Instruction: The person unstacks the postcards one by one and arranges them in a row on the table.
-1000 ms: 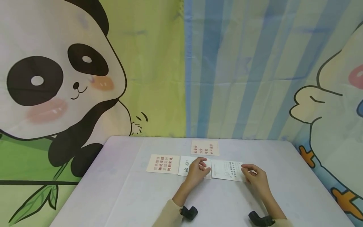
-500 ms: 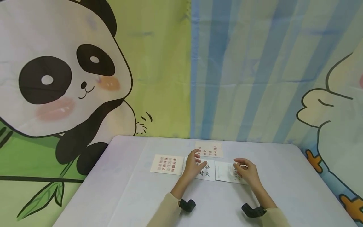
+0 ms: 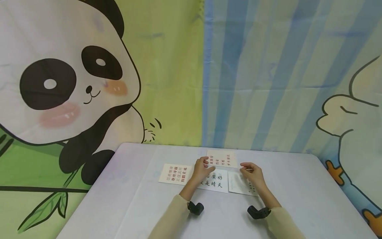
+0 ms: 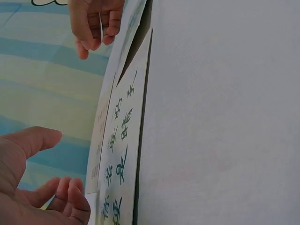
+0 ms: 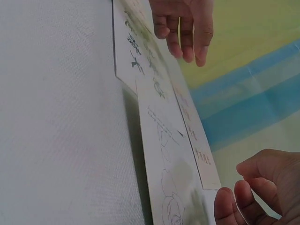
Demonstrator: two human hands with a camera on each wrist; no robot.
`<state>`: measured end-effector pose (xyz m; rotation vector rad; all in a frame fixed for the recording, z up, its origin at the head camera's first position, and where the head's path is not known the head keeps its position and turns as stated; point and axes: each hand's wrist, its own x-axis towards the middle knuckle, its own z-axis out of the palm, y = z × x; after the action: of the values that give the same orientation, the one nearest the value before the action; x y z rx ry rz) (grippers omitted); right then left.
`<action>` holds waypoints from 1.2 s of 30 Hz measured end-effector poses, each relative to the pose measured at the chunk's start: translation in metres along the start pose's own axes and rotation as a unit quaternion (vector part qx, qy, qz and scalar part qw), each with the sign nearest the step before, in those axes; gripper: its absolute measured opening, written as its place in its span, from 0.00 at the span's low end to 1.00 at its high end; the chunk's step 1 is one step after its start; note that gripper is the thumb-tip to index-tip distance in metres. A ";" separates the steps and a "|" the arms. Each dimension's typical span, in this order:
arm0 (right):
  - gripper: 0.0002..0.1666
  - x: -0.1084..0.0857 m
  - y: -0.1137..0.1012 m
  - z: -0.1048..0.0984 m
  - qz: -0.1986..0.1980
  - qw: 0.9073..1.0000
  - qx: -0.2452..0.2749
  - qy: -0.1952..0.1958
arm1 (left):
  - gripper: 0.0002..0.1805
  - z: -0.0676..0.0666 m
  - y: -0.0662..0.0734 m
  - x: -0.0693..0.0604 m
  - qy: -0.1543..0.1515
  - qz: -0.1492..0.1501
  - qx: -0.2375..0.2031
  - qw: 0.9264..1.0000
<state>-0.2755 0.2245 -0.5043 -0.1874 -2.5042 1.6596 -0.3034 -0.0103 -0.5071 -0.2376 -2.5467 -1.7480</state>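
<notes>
My left hand (image 3: pixel 199 171) hovers over the join between the left card (image 3: pixel 171 172) and the middle card (image 3: pixel 219 184), thumb apart from loosely bent fingers and nothing held. The left card bears red and dark characters; the middle one has large dark-green brush lettering. Above the right card (image 3: pixel 237 186) is my right hand (image 3: pixel 253 174), its thumb and fingertips close together with nothing visible between them. Line drawing and small print show on that card (image 5: pixel 164 145) in the right wrist view. Behind them lies a cream card (image 3: pixel 223 157) with red characters.
The cards lie on a white-covered table (image 3: pixel 143 205), three in a row and one behind. A printed curtain (image 3: pixel 167 83) with a panda hangs along the table's back edge. Black wrist cameras (image 3: pixel 196 208) sit on both forearms.
My right hand has moved left and away from me, from the right card's edge to above it. My left hand has drifted left, uncovering more of the middle card. The head view has shifted slightly.
</notes>
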 end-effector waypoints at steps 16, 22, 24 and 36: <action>0.32 0.034 -0.002 0.015 -0.007 0.988 -0.150 -0.034 | 0.36 -0.005 0.000 0.027 -0.025 -0.041 0.083 0.995; 0.33 0.036 0.002 0.019 0.003 0.987 -0.157 -0.032 | 0.29 -0.007 0.004 0.029 -0.050 -0.054 0.139 0.988; 0.33 0.035 0.002 0.020 0.005 0.987 -0.156 -0.033 | 0.27 -0.007 0.005 0.029 -0.055 -0.059 0.145 0.986; 0.29 0.036 0.009 0.023 0.007 0.991 -0.133 -0.025 | 0.31 -0.001 -0.005 0.031 -0.053 -0.057 0.140 0.987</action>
<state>-0.3147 0.2130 -0.5199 -0.1912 -2.7609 1.3451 -0.3346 -0.0095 -0.5075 -0.1803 -2.8933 -1.4187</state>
